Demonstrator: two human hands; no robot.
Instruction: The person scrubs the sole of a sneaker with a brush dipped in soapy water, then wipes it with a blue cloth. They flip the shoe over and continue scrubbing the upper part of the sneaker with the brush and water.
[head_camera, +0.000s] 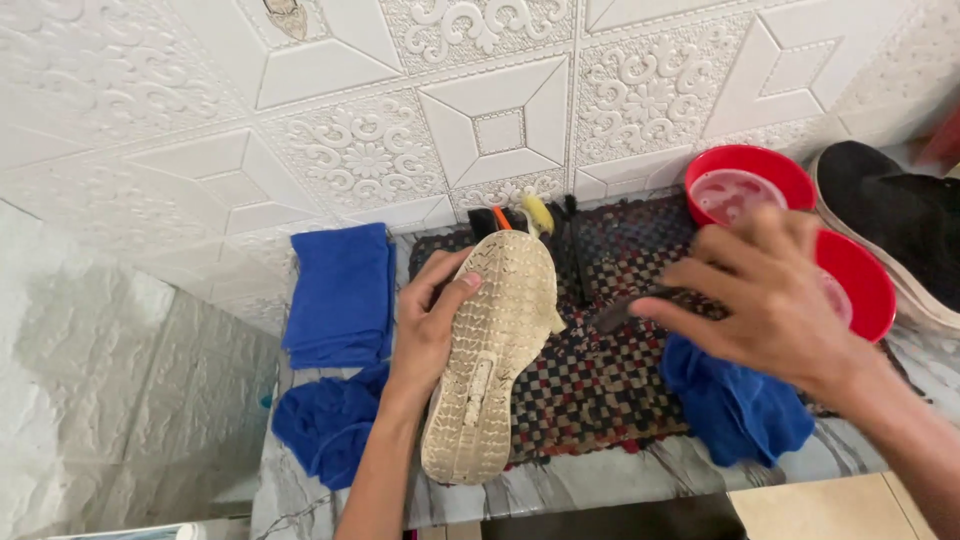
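Head view looks down on a marble-patterned counter (600, 480) with a checked woven mat (600, 370) on it. On the mat, the left hand (425, 325) grasps a shoe (495, 350) turned sole-up; the thumb lies on the pale treaded sole near its toe end and the fingers curl round the far edge, out of sight. The heel end points toward the wrist. The right hand (770, 295) hovers just right of the shoe, its fingers closed around a dark brush (625, 312) whose tip pokes out beyond the fingertips toward the sole. A crumpled blue cloth (740, 410) lies under that palm. Two red bowls (795, 215) sit beyond its knuckles.
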